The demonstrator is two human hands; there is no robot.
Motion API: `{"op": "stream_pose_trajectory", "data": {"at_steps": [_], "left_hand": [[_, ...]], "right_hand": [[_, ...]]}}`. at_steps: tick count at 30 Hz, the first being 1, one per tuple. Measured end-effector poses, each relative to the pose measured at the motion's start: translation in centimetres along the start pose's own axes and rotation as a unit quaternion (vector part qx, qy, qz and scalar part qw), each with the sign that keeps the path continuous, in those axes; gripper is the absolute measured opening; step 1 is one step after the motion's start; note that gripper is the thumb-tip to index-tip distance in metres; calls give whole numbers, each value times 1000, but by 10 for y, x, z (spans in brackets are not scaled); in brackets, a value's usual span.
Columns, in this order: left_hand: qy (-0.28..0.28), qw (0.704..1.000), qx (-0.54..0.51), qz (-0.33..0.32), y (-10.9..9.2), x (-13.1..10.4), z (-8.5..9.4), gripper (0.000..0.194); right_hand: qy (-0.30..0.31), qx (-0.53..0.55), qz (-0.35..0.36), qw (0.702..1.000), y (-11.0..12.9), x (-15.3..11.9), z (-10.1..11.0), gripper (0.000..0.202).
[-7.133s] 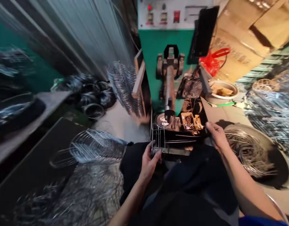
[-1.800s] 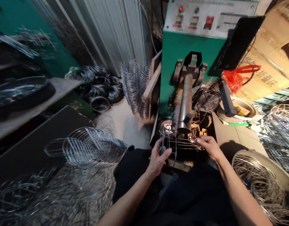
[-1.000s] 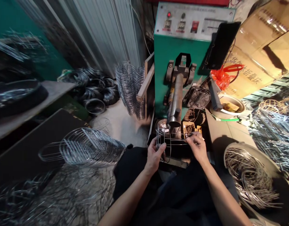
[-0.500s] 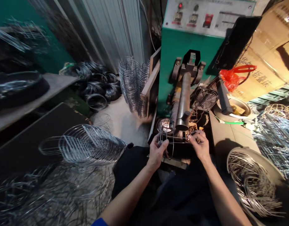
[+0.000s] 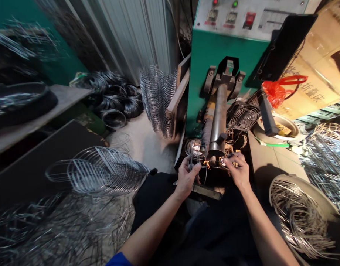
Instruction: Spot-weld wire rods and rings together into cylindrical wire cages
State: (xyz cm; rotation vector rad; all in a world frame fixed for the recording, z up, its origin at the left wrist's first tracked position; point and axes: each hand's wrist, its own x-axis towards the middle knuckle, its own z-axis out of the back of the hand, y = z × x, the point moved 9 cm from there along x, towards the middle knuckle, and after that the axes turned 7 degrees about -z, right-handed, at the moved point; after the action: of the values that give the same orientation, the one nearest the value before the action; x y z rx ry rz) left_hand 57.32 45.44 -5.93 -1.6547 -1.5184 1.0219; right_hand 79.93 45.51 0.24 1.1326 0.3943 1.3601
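My left hand point(image 5: 187, 175) is closed on the left side of a small wire frame point(image 5: 199, 159), fingers and thumb pinching its thin metal wires. My right hand point(image 5: 238, 169) pinches the frame's right end between thumb and fingers; that grip is partly hidden. The frame lies just under the end of the thick metal arm point(image 5: 219, 122) of a green spot welder point(image 5: 214, 50). Small orange sparks point(image 5: 207, 163) fly from the frame between my hands. On the control panel point(image 5: 240, 18) a red and a green light glow.
Nested wire hoops point(image 5: 103, 170) lie at my left, with stacked wire rings point(image 5: 152, 98) behind. Right of me, a bucket point(image 5: 275, 181) holds bent wires point(image 5: 300, 218). A black phone-like slab point(image 5: 286, 48) overhangs the welder's right side. Loose wire covers the floor at left.
Sparks have appeared at the frame and the green light has come on. The view has shifted slightly; both hands keep their hold in nearly the same place.
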Motion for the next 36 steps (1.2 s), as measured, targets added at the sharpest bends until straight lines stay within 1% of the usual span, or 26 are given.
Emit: {"op": "stream_pose_trajectory", "data": {"at_steps": [4, 7, 10, 11, 13, 14, 16, 17, 18, 19, 20, 21, 22, 23, 24, 25, 26, 27, 28, 29, 30, 31, 33, 34, 36], "left_hand": [[11, 1000, 7, -6, 3, 2, 1, 65], [13, 1000, 9, -6, 2, 3, 2, 65], [5, 1000, 3, 4, -2, -4, 0, 68], [-2, 1000, -3, 9, -3, -11, -1, 68], [-16, 999, -29, 31, 0, -36, 0, 62], [-26, 997, -47, 57, 6, -55, 3, 57], [-40, 987, -75, 136, 24, -103, 16, 48], [-35, 981, -73, 179, 33, -130, 26, 47], [-16, 976, -52, 213, 38, -154, 38, 47], [20, 975, -7, 223, 37, -172, 51, 47], [66, 973, 58, 212, 30, -181, 63, 47], [105, 969, 141, 175, 18, -181, 74, 43], [120, 959, 222, 126, 3, -171, 83, 37], [122, 948, 288, 69, -13, -156, 87, 31], [132, 933, 334, 11, -27, -137, 81, 29], [148, 916, 368, -51, -38, -119, 69, 31], [195, 887, 407, -98, -40, -104, 49, 35], [233, 845, 458, -151, -40, -92, 30, 33], [234, 830, 475, -175, -37, -82, 18, 25], [234, 816, 491, -193, -32, -74, 10, 23], [227, 807, 503, -208, -27, -70, 5, 22], [218, 804, 510, -216, -22, -68, 5, 23], [211, 791, 527, -229, -11, -70, 8, 26], [211, 784, 535, -233, -8, -71, 11, 28], [214, 769, 553, -238, -5, -71, 15, 29]], "right_hand": [[-1, -1, 2, 1000, 0, 2, -1, 36], [1, 2, 4, 1000, 3, 2, 0, 35], [-4, 28, -7, 1000, 3, -11, 10, 23], [-10, 33, -15, 999, 0, -19, 16, 26], [-27, 18, -38, 999, -11, -40, 32, 40], [-29, 0, -54, 998, -19, -53, 41, 44], [-7, -32, -89, 995, -35, -77, 55, 45], [15, -39, -105, 994, -41, -87, 59, 45], [44, -40, -116, 991, -44, -96, 61, 45], [85, -38, -121, 988, -44, -102, 58, 44], [134, -35, -120, 983, -40, -106, 50, 43], [186, -32, -111, 976, -33, -108, 38, 41], [234, -31, -97, 967, -24, -108, 23, 38], [273, -35, -77, 958, -13, -107, 7, 36], [295, -44, -53, 953, -2, -105, -8, 35], [302, -55, -32, 951, 9, -102, -21, 33], [301, -66, -16, 951, 18, -100, -32, 30], [292, -72, -6, 954, 25, -101, -40, 27], [282, -68, -5, 957, 28, -105, -44, 26], [272, -55, -17, 961, 27, -111, -44, 29], [257, -37, -40, 965, 22, -119, -39, 34], [240, -20, -69, 968, 14, -128, -33, 39], [193, -12, -111, 975, -4, -144, -16, 41], [166, -21, -111, 980, -8, -149, -9, 40], [130, -51, -77, 987, -7, -152, -2, 36]]}}
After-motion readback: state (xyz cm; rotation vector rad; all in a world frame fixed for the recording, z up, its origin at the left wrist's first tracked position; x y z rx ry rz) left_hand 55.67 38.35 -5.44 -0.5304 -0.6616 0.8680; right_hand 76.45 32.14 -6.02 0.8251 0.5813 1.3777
